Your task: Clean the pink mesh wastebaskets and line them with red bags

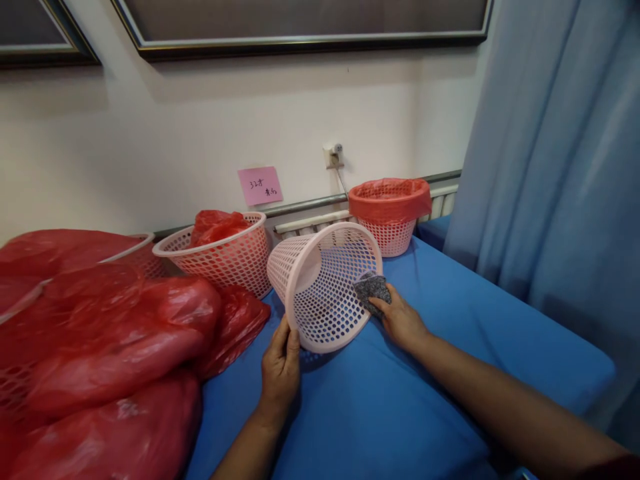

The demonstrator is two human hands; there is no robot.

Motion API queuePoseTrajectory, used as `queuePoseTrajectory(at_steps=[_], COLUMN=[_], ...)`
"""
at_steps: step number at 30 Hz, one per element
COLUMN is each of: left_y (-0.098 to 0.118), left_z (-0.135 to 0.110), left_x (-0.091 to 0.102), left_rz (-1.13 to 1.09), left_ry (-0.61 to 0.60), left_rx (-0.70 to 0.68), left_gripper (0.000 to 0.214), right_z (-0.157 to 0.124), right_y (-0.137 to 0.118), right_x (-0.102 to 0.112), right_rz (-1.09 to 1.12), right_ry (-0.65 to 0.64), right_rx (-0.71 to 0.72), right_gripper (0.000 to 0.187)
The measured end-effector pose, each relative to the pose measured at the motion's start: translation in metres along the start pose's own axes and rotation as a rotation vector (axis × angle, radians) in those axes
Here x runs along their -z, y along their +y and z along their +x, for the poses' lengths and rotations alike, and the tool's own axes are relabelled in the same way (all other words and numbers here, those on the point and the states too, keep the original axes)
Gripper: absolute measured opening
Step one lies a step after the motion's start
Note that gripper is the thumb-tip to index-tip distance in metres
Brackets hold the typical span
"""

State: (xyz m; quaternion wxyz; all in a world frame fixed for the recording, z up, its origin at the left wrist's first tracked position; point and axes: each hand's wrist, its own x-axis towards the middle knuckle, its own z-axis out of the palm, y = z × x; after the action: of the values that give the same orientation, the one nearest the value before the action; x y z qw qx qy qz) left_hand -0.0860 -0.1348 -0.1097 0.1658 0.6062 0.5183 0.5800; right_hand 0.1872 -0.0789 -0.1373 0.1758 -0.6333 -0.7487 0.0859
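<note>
A pale pink perforated plastic basket [293,267] lies tilted on its side, its wide mouth facing me. My left hand [281,363] grips the lower left of its rim between thumb and fingers. In my right hand [403,320] is a dark grey cloth [373,293], pressed against the right side of the rim at the basket's mouth. The fingers behind the cloth are partly hidden.
The basket rests on a blue-covered bed [390,407]. Red plastic bags [125,333] heap up on the left beside another pink basket [230,257]. A red-lined basket [390,230] stands behind, near a blue curtain [545,147]. A pink note [260,185] is on the wall.
</note>
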Motion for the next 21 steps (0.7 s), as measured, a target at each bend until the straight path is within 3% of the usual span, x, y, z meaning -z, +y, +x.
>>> queuePoseTrajectory(at_steps=[3,6,10,13,15,16,18,21], left_y=[-0.001,-0.001,-0.005,-0.010,-0.011,-0.012,-0.011,-0.007], left_z=[0.000,-0.001,-0.003,-0.003,-0.004,-0.004,-0.004,-0.003], left_x=[0.000,-0.001,-0.001,0.000,0.001,0.002,0.004,0.004], left_rz=[0.003,0.004,-0.009,-0.067,-0.089,-0.084,-0.051,-0.018], left_ry=[-0.003,0.006,0.002,-0.011,-0.012,-0.007,0.006,0.015], left_rx=[-0.022,-0.023,0.005,0.040,0.049,0.045,0.036,0.025], left_gripper=[0.058,0.058,0.057,0.057,0.058,0.058,0.058,0.056], right_z=[-0.007,-0.027,-0.046,-0.037,-0.028,-0.024,-0.021,-0.024], right_y=[-0.009,-0.033,-0.083,-0.119,-0.131,-0.131,-0.119,-0.078], right_x=[0.003,-0.006,-0.014,-0.002,0.007,0.009,0.007,0.000], right_rz=[-0.079,0.085,0.787,1.382,1.532,1.492,1.197,0.413], right_ry=[-0.010,-0.069,-0.108,-0.201,-0.226,-0.200,-0.132,-0.082], right_rx=[0.027,0.048,0.175,0.147,0.158,0.194,0.314,0.439], right_gripper=[0.054,0.057,0.057,0.055,0.057,0.055,0.053,0.056])
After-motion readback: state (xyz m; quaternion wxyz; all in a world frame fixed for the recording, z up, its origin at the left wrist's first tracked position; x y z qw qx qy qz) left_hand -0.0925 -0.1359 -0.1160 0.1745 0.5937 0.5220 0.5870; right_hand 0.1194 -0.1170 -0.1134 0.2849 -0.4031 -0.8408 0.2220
